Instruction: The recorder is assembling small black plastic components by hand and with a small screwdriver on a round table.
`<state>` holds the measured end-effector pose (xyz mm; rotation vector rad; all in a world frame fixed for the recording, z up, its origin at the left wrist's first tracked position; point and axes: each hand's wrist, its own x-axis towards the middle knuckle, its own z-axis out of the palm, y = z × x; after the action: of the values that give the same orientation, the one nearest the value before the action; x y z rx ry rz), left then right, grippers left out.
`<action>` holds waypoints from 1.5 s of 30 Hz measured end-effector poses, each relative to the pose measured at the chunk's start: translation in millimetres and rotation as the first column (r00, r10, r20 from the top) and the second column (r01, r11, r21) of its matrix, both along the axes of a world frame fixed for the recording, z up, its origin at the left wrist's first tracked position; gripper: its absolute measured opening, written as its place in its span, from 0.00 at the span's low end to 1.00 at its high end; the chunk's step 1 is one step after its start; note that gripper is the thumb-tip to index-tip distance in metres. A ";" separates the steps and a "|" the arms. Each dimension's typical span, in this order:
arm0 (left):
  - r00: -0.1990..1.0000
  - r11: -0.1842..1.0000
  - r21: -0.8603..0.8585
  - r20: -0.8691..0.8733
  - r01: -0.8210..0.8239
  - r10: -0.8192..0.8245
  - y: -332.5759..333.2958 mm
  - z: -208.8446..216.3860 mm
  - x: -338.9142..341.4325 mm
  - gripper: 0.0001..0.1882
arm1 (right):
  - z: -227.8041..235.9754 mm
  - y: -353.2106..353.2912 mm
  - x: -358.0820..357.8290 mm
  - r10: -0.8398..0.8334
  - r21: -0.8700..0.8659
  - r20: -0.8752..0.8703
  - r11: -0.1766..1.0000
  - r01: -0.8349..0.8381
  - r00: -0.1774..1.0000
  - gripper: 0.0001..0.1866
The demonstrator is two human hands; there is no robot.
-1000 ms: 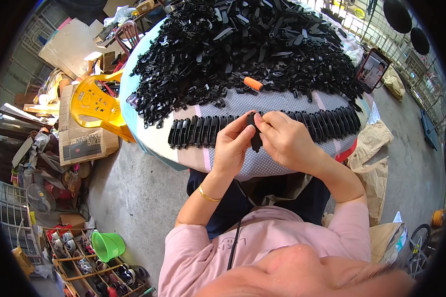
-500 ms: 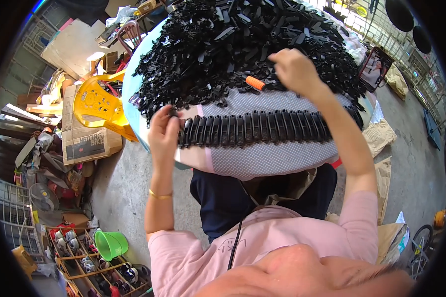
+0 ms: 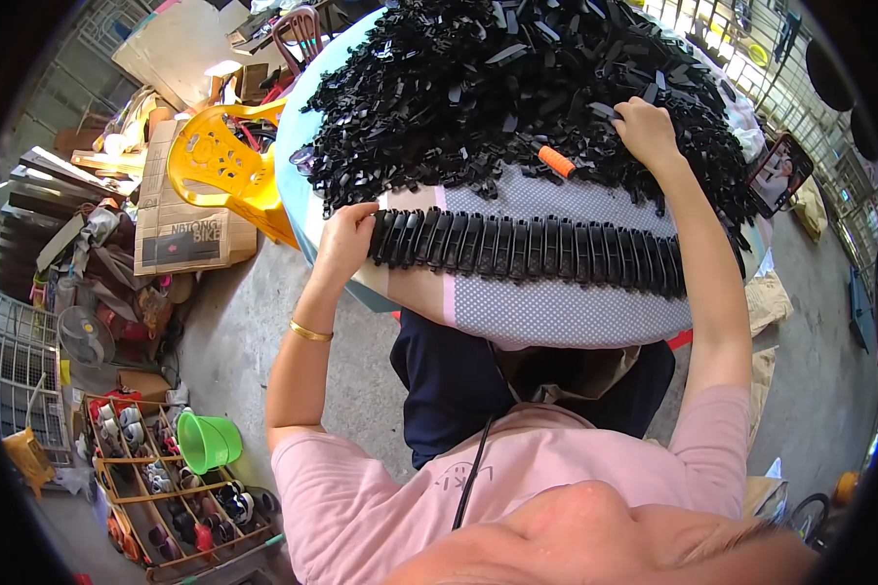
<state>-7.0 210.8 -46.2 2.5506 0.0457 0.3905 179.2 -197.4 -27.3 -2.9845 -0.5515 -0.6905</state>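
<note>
A long row of narrow black plastic pieces (image 3: 527,249), set side by side, runs across the dotted cloth on the round table. At the row's left end my left hand (image 3: 347,239) has its fingers closed on the end piece, which they partly hide. Beyond the row rises a large heap of loose black plastic parts (image 3: 458,107). Over the heap's right side, my right hand (image 3: 646,134) pinches a flat black plastic piece (image 3: 605,110) at its fingertips. An orange ribbed cylinder (image 3: 556,162) lies at the heap's near edge, between my hands.
A phone (image 3: 780,175) stands at the table's right edge. To the left are a yellow plastic chair (image 3: 219,161) and a cardboard box (image 3: 180,249). A green bucket (image 3: 208,442) and a shoe rack (image 3: 156,487) stand at lower left.
My right hand has moved right and lower over the heap, fingers now on a piece. My left hand has come down against the row's left end. The whole view has shifted slightly.
</note>
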 end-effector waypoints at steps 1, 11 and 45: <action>1.000 0.999 0.037 0.014 0.005 -0.006 2.8 -1.3 -1.2 0.13 | 2.6 -0.5 -3.0 0.017 0.151 -0.016 0.988 -0.014 1.000 0.11; 0.985 0.991 -0.137 -0.172 -0.007 -0.017 4.4 21.9 -27.9 0.19 | 18.5 -6.9 -67.6 0.523 0.887 -0.453 0.350 0.303 0.722 0.16; 0.984 0.940 0.331 0.176 -0.085 0.027 -16.1 11.6 -41.7 0.19 | 20.9 30.9 -169.5 0.717 0.944 -0.329 0.253 0.210 0.614 0.12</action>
<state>-48.7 194.7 -34.7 2.8468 -0.0132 0.6893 9.8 -166.5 -6.3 -1.5783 -0.3685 0.2904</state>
